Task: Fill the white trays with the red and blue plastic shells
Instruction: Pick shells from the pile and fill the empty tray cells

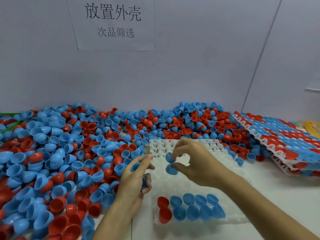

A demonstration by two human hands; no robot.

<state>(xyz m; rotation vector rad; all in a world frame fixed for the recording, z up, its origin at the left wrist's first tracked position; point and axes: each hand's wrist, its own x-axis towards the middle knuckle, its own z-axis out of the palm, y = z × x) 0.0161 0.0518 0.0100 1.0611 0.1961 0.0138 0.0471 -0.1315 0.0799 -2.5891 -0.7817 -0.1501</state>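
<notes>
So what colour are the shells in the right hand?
Blue: the right hand pinches two blue shells; head view.

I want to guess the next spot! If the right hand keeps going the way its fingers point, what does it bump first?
Probably the white tray just beneath: the right hand points down-left, pinching blue shells.

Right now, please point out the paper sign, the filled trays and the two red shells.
paper sign (114, 23), head view, printed middle.
filled trays (284, 135), head view, top layer.
red shells (164, 210), head view, nearer shell.
</notes>
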